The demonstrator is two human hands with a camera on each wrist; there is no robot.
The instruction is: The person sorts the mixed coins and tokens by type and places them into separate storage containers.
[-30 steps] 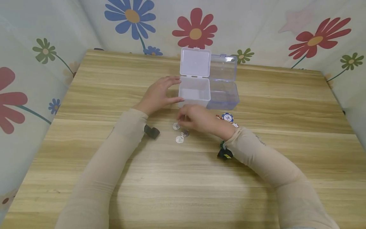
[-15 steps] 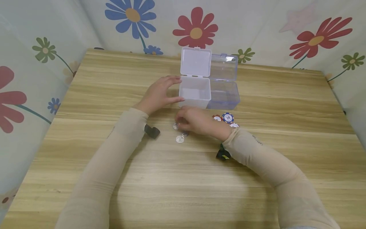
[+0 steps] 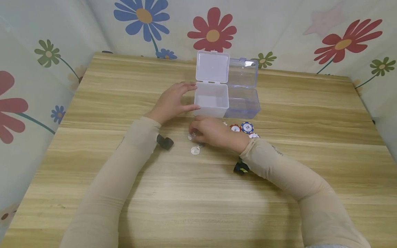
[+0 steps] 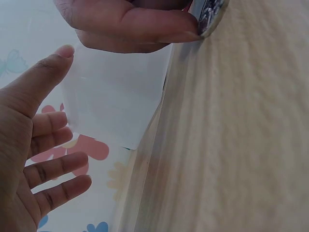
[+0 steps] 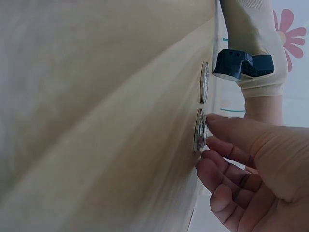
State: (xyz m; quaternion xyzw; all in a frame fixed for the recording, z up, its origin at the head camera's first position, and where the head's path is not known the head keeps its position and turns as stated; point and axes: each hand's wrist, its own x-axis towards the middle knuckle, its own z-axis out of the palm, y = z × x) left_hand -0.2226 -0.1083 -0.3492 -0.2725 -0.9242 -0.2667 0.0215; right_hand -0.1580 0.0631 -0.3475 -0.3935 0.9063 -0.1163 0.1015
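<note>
My left hand rests at the side of a white plastic box, its thumb and fingers spread along the wall and rim. The box's lid stands raised behind it. My right hand is low over the table in front of the box. Its curled thumb and fingertips close around a silver coin, which looks to be at table level. A second coin shows partly beside the thumb, and a third coin lies flat nearer me. In the right wrist view, the thumb meets the farther coin.
A clear bluish plastic box with its lid up stands against the white box's right side. Poker chips lie in front of it, among them a red chip and a blue chip. A flower-patterned wall covering closes off the table's back.
My right hand has shifted slightly left and down, closing in on the coin and uncovering more of the poker chips. The left hand stays at the white box.
</note>
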